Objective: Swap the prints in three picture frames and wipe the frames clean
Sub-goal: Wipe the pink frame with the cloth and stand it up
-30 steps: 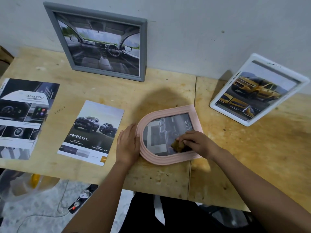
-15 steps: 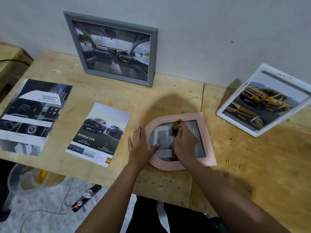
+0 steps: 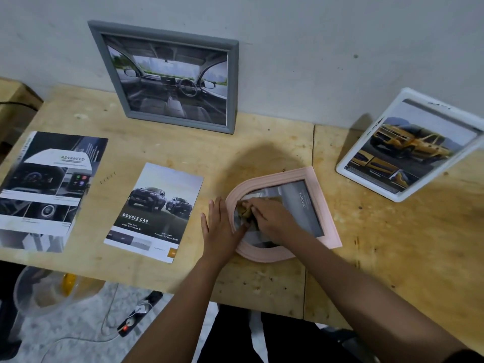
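left hand (image 3: 220, 229): staying flat against the arched end of the pink frame, fingers straight and spread, thumb reaching onto the glass, as half a second back.
right hand (image 3: 275, 218): pinching the cloth with curled fingers, having slid from the middle of the glass toward the arched end.
cloth (image 3: 246, 213): bunching brownish under the right fingertips, now lying just beside the left thumb.
pink frame (image 3: 320, 205): lying face up on the table (image 3: 392, 244) near its front edge, keeping its place, holding a grey print.
loose print (image 3: 157, 213): lying just left of the left hand, unmoved.
brochure (image 3: 49, 189): lying further left, unmoved.
white frame (image 3: 375, 127): leaning back at far right, showing a yellow car.
grey frame (image 3: 180, 121): leaning against the wall (image 3: 314, 48), showing a car interior.
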Motion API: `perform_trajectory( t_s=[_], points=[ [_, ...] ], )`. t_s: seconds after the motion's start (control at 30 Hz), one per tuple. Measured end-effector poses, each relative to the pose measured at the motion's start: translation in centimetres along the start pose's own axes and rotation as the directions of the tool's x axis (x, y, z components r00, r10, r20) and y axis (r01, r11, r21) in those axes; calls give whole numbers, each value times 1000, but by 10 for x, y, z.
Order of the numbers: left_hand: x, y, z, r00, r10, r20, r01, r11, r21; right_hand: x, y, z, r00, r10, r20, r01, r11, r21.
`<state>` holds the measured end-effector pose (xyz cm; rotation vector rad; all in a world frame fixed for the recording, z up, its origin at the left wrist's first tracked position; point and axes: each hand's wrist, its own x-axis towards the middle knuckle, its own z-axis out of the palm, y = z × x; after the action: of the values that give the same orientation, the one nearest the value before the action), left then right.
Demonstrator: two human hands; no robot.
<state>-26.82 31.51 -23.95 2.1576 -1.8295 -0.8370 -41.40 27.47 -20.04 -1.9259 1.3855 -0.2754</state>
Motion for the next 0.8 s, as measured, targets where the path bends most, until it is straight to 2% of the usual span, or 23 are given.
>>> perform_trajectory(
  t_s=[0.07,0.23,0.33,0.43,0.53,0.67,0.73,0.8],
  points=[
    [0,-2,0,1000,3,12,-3,1000,-17,-8,10,-8,999,-8,37,9,1000,-2],
    [0,1,-2,999,1,35,1,998,-63,-44,34,-18,998,32,56,-39,992,120],
    [-1,1,-3,1000,-8,29,10,996,-83,-66,44,-25,990,45,132,-60,992,109],
    [-1,1,-3,1000,-9,24,12,995,-102,-85,47,-29,991,33,133,-42,997,60],
    [-1,2,-3,999,-8,33,12,994,-108,-97,44,-34,1000,11,27,-12,999,43],
    [-2,2,-4,999,4,41,1,994,-113,-114,58,-40,991,73,-114,-71,997,25],
    [-1,0,-3,999,4,42,1,992,-125,-125,62,-41,954,206,-216,-172,971,169],
    [0,0,-4,1000,-10,26,15,986,-168,-133,61,-44,841,373,-392,-205,889,409]
  ],
)
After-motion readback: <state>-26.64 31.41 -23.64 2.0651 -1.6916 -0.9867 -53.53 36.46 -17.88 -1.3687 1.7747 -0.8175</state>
